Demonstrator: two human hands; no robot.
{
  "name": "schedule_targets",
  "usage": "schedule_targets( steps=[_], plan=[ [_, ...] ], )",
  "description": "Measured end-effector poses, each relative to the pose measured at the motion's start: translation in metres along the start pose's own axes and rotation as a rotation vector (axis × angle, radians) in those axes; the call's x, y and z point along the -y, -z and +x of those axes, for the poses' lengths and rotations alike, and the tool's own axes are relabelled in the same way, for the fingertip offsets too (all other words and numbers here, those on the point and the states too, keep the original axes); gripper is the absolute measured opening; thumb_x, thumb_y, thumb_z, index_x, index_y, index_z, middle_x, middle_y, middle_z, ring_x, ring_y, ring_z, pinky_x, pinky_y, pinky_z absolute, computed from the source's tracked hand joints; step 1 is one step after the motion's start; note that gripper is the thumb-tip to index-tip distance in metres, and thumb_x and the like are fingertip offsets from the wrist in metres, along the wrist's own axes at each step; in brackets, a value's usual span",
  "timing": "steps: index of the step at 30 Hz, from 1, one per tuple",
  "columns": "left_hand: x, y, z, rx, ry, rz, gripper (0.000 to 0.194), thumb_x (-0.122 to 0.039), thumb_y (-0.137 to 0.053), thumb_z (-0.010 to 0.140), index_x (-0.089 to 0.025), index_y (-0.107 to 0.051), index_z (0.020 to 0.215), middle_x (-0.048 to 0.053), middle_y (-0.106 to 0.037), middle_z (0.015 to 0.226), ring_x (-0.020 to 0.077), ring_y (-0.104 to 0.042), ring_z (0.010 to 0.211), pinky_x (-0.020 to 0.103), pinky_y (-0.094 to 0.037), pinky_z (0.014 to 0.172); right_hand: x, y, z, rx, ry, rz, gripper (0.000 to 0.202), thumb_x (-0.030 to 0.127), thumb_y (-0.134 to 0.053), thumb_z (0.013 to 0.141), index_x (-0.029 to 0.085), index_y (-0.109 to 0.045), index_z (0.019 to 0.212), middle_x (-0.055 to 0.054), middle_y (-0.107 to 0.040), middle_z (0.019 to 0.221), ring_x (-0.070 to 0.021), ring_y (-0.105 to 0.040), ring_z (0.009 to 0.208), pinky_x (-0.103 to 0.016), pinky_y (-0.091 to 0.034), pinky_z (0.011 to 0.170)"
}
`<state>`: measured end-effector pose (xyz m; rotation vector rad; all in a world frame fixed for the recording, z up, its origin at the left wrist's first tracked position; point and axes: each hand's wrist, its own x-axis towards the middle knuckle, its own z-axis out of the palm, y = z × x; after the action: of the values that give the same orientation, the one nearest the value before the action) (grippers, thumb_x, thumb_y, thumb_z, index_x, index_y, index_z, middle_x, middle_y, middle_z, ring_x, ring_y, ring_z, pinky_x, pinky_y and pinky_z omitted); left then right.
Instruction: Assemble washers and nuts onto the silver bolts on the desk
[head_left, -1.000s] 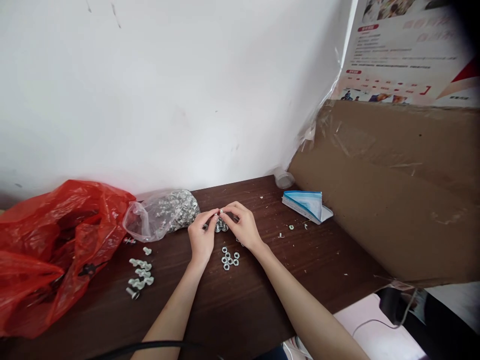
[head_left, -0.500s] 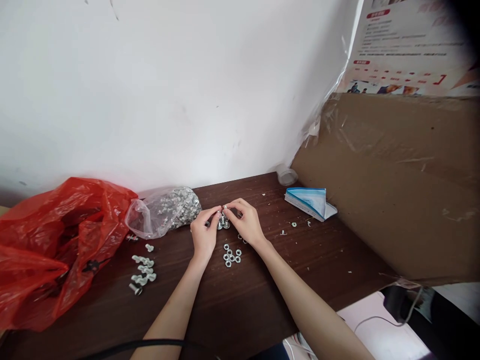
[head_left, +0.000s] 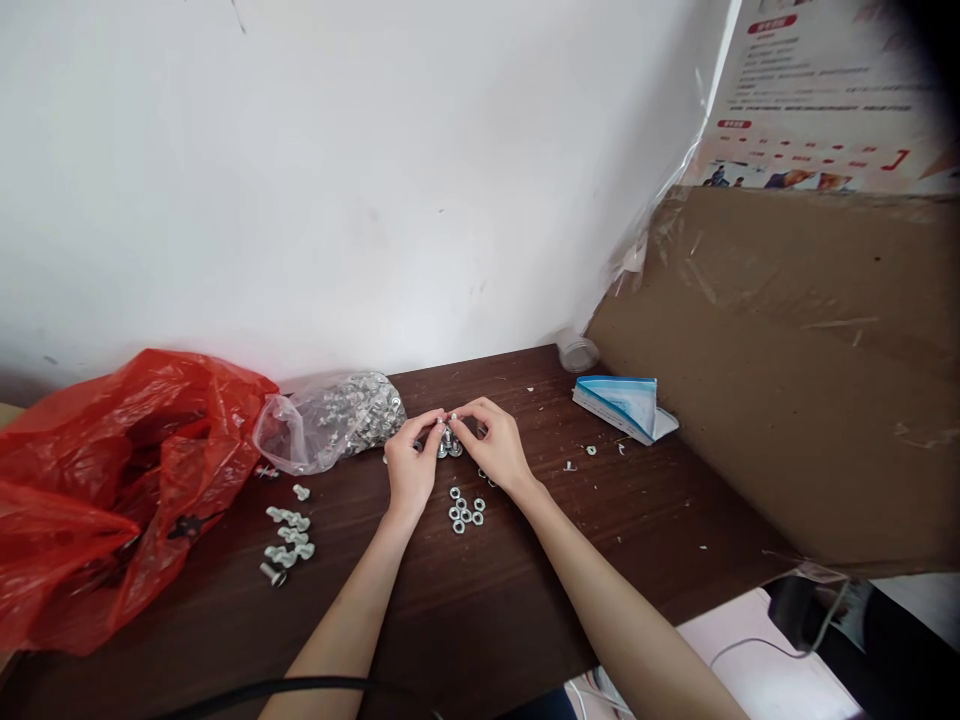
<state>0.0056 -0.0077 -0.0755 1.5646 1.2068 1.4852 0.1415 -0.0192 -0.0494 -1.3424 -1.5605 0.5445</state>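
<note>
On the dark brown table a small cluster of silver bolts (head_left: 448, 446) stands upright, heads down, between my hands. My left hand (head_left: 411, 462) is closed, thumb and forefinger pinching at the top of a bolt on the cluster's left side. My right hand (head_left: 493, 446) pinches likewise at the top of a bolt on the right side; its fingers partly cover the tip. Just nearer to me lies a group of loose hex nuts (head_left: 466, 515). A few more nuts (head_left: 486, 478) are half hidden under my right hand.
Several bolts (head_left: 291, 532) lie to the left. Behind them are a clear bag of hardware (head_left: 352, 412) and a red plastic bag (head_left: 150, 450). A blue-and-white packet (head_left: 622, 405) and a clear round container (head_left: 576, 350) lie at right, beside a cardboard panel (head_left: 787, 380).
The view has shifted slightly. Both hands stay over the bolt cluster with thumbs and forefingers pinched; the nuts and the other bolts have not moved on the table.
</note>
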Motion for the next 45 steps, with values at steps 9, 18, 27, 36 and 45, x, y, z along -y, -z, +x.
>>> schedule_targets(
  steps=[9, 18, 27, 36, 45],
  plan=[
    [-0.005, -0.001, -0.001, 0.01, 0.011, -0.02, 0.028, -0.026, -0.062, 0.082, -0.016, -0.065, 0.107, 0.01, -0.071, 0.102, 0.0214, -0.068, 0.096, 0.036, -0.054, 0.089, 0.002, 0.001, 0.0, 0.01, -0.014, -0.02, 0.016, 0.03, -0.057, 0.083, 0.021, -0.07, 0.087, -0.002, -0.066, 0.088, -0.0124, -0.053, 0.061, -0.025, -0.042, 0.058],
    [-0.01, -0.001, -0.002, 0.021, 0.005, -0.037, 0.032, -0.024, -0.062, 0.081, -0.016, -0.059, 0.112, 0.009, -0.071, 0.101, 0.0199, -0.067, 0.098, 0.037, -0.054, 0.09, 0.003, 0.002, 0.0, 0.011, -0.03, -0.028, 0.019, 0.034, -0.056, 0.085, 0.022, -0.07, 0.088, -0.002, -0.067, 0.088, -0.0125, -0.053, 0.061, -0.026, -0.044, 0.062],
    [-0.013, -0.001, -0.002, 0.021, -0.002, -0.051, 0.038, -0.029, -0.064, 0.082, -0.018, -0.052, 0.117, 0.01, -0.069, 0.105, 0.0199, -0.065, 0.101, 0.037, -0.052, 0.09, -0.001, 0.004, 0.001, -0.016, -0.044, -0.012, 0.03, 0.038, -0.045, 0.092, 0.022, -0.07, 0.087, -0.003, -0.067, 0.088, -0.016, -0.061, 0.078, -0.026, -0.044, 0.069],
    [-0.015, -0.001, -0.003, 0.008, -0.009, -0.006, 0.03, -0.038, -0.044, 0.094, -0.02, -0.047, 0.117, 0.011, -0.068, 0.107, 0.0192, -0.064, 0.102, 0.037, -0.05, 0.091, -0.01, 0.005, 0.003, 0.041, -0.246, -0.188, 0.028, 0.006, -0.045, 0.074, 0.025, -0.062, 0.084, 0.004, -0.071, 0.078, -0.0177, -0.063, 0.072, -0.027, -0.04, 0.063],
    [-0.013, -0.002, -0.001, 0.024, 0.022, 0.015, 0.028, -0.037, -0.042, 0.094, -0.02, -0.046, 0.116, 0.013, -0.064, 0.115, 0.0203, -0.064, 0.104, 0.038, -0.049, 0.092, -0.01, 0.004, 0.002, 0.087, -0.206, -0.27, 0.025, 0.01, -0.046, 0.076, 0.026, -0.065, 0.077, 0.003, -0.072, 0.078, -0.0187, -0.064, 0.072, -0.027, -0.04, 0.061]
  ],
)
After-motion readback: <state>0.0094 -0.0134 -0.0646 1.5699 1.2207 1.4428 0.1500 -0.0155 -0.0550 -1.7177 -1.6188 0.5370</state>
